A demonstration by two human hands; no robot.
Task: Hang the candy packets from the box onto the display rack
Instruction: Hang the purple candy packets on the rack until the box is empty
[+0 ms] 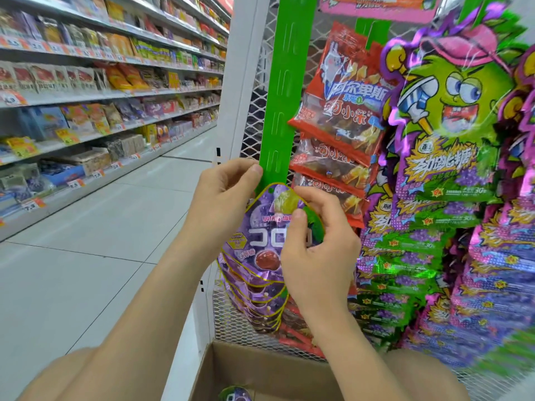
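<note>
A green hanging strip [285, 91] runs down the white mesh display rack [257, 117]. Several purple grape candy packets [260, 287] hang stacked on its lower part. My left hand [224, 192] pinches the strip's left edge just above the top purple packet [262, 227]. My right hand [314, 241] grips that packet's upper right part, thumb on its front near the top. The cardboard box [260, 371] stands open below, with one more purple packet [236, 394] showing at its bottom edge.
Red snack packets [341, 111] hang on a second green strip to the right, beside rows of green and purple popping-candy packets [445, 140]. Store shelves [101, 91] full of goods line the left. A tiled aisle floor [101, 241] lies between.
</note>
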